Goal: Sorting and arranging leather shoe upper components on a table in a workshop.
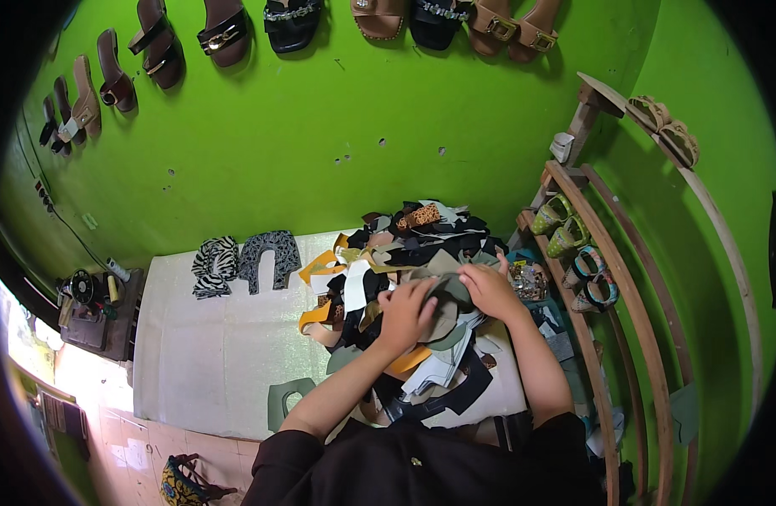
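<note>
A heap of cut material scraps (405, 253) in black, white, yellow, green and leopard print covers the right part of the white table (202, 354). Over it, my left hand (407, 314) grips a grey-green material piece (449, 297) by its left side, fingers curved over it. My right hand (489, 291) pinches the same curved piece at its upper right. Whether several layers lie between my fingers is hard to tell. Just below are white pieces (438, 367) and a black strip (459, 392). A green cut-out piece (288, 401) rests by my left forearm.
Zebra-patterned pieces (213, 268) and grey patterned U-shaped pieces (268, 260) lie at the table's far side. To the right stands a wooden rack (632, 295) with sandals (561, 228). More sandals (293, 25) hang on the green wall. A machine (84, 291) stands far left.
</note>
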Demonstrator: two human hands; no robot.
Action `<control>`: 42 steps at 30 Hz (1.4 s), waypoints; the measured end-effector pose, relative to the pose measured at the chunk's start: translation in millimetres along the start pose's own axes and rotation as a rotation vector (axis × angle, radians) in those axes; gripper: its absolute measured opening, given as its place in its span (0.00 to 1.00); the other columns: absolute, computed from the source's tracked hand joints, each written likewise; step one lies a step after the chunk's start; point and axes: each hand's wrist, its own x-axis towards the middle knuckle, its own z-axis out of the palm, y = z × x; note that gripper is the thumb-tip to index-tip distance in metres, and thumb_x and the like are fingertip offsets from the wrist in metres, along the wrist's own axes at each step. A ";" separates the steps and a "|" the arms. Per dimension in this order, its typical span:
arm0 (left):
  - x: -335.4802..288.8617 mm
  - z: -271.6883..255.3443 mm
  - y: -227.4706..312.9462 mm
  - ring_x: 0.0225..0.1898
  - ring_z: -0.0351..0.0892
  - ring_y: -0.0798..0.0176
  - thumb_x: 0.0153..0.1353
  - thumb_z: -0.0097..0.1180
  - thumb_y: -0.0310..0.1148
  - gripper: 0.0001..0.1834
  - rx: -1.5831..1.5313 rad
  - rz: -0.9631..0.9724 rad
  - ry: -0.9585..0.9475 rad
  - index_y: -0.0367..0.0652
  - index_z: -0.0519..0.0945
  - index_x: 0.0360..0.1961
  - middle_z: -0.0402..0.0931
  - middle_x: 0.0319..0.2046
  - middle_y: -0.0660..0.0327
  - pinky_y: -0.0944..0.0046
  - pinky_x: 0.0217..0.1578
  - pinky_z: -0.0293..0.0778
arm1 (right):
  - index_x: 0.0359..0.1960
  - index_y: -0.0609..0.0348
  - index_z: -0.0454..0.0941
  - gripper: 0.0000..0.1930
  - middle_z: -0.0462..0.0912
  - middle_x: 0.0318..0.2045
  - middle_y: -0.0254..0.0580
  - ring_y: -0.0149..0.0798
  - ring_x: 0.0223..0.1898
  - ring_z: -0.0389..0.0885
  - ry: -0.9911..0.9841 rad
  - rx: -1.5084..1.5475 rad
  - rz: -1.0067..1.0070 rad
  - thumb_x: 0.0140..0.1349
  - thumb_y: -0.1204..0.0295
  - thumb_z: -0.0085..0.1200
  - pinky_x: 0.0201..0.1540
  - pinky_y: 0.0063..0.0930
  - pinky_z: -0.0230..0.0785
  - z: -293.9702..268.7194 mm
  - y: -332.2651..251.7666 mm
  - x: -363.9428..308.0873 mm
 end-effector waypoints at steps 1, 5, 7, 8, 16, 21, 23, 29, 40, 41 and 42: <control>2.8 -2.6 -4.9 0.47 0.69 0.62 0.57 0.53 0.39 0.17 -0.022 -0.037 0.039 0.51 0.75 0.48 0.72 0.43 0.63 0.51 0.47 0.53 | 0.38 0.53 0.74 0.07 0.80 0.32 0.40 0.43 0.40 0.77 0.002 -0.003 0.000 0.62 0.69 0.44 0.58 0.54 0.44 -6.7 -3.7 5.7; 11.6 -4.1 -35.8 0.33 0.71 0.54 0.59 0.52 0.36 0.11 -0.232 -0.089 -0.060 0.39 0.77 0.36 0.72 0.31 0.54 0.58 0.35 0.63 | 0.40 0.53 0.71 0.07 0.80 0.32 0.43 0.46 0.36 0.77 0.061 0.135 -0.002 0.62 0.72 0.43 0.47 0.40 0.58 -31.4 -29.5 26.5; 13.5 -7.4 -37.5 0.28 0.71 0.50 0.62 0.49 0.38 0.14 -0.331 -0.088 -0.076 0.35 0.74 0.34 0.71 0.26 0.49 0.59 0.30 0.66 | 0.42 0.52 0.69 0.08 0.80 0.30 0.45 0.49 0.34 0.77 0.068 0.093 0.009 0.62 0.72 0.43 0.41 0.40 0.62 -35.1 -31.3 32.7; 11.4 -6.1 -41.0 0.28 0.71 0.50 0.63 0.48 0.39 0.15 -0.392 -0.136 -0.151 0.35 0.73 0.34 0.71 0.25 0.49 0.59 0.31 0.67 | 0.44 0.52 0.68 0.09 0.80 0.28 0.46 0.52 0.32 0.77 0.069 0.101 0.014 0.62 0.72 0.43 0.37 0.43 0.65 -35.3 -24.6 34.8; 5.8 -5.1 -52.6 0.24 0.71 0.45 0.66 0.42 0.40 0.17 -0.595 -0.456 -0.041 0.34 0.72 0.32 0.71 0.22 0.47 0.57 0.30 0.68 | 0.43 0.52 0.68 0.09 0.79 0.27 0.50 0.56 0.33 0.77 0.182 0.178 0.164 0.62 0.71 0.43 0.36 0.45 0.66 -22.4 -12.3 34.9; 0.9 6.1 -56.0 0.26 0.74 0.40 0.60 0.47 0.40 0.18 -0.284 -0.409 -0.121 0.32 0.75 0.27 0.74 0.22 0.43 0.54 0.30 0.70 | 0.43 0.54 0.69 0.08 0.78 0.31 0.56 0.58 0.36 0.76 0.238 0.300 0.226 0.63 0.72 0.41 0.37 0.42 0.67 -29.7 -9.9 33.8; -0.8 11.6 -63.9 0.27 0.75 0.40 0.58 0.49 0.40 0.18 -0.277 -0.477 -0.168 0.32 0.76 0.25 0.74 0.22 0.42 0.53 0.31 0.71 | 0.43 0.56 0.69 0.08 0.77 0.32 0.54 0.53 0.34 0.77 0.311 0.298 0.116 0.64 0.72 0.40 0.36 0.37 0.67 -38.3 -7.4 33.7; 13.3 -1.7 -46.5 0.26 0.77 0.45 0.50 0.56 0.42 0.18 0.100 -0.317 -0.308 0.35 0.77 0.21 0.75 0.21 0.45 0.52 0.29 0.73 | 0.43 0.59 0.69 0.09 0.69 0.25 0.35 0.28 0.27 0.65 0.343 0.407 0.084 0.67 0.70 0.40 0.32 0.22 0.60 -96.5 -20.0 43.4; 73.2 -52.7 -4.0 0.45 0.75 0.56 0.61 0.52 0.40 0.21 -0.492 -0.102 0.128 0.37 0.70 0.49 0.74 0.44 0.50 0.63 0.46 0.69 | 0.47 0.57 0.69 0.11 0.60 0.18 0.28 0.24 0.21 0.58 0.051 0.535 -0.092 0.64 0.72 0.43 0.24 0.21 0.52 -115.8 -35.9 66.6; 78.2 -55.6 -4.0 0.47 0.73 0.59 0.61 0.51 0.39 0.21 -0.675 -0.101 0.018 0.36 0.69 0.52 0.72 0.46 0.52 0.64 0.47 0.68 | 0.47 0.57 0.69 0.11 0.59 0.16 0.29 0.24 0.20 0.58 -0.003 0.568 -0.079 0.63 0.73 0.44 0.24 0.22 0.53 -106.7 -36.3 66.8; 80.0 -57.8 -4.1 0.48 0.71 0.63 0.62 0.51 0.37 0.22 -0.857 -0.097 -0.095 0.35 0.68 0.54 0.70 0.49 0.54 0.65 0.49 0.66 | 0.47 0.58 0.69 0.12 0.59 0.15 0.31 0.26 0.19 0.58 0.012 0.558 -0.098 0.63 0.74 0.44 0.23 0.23 0.52 -98.3 -39.8 66.4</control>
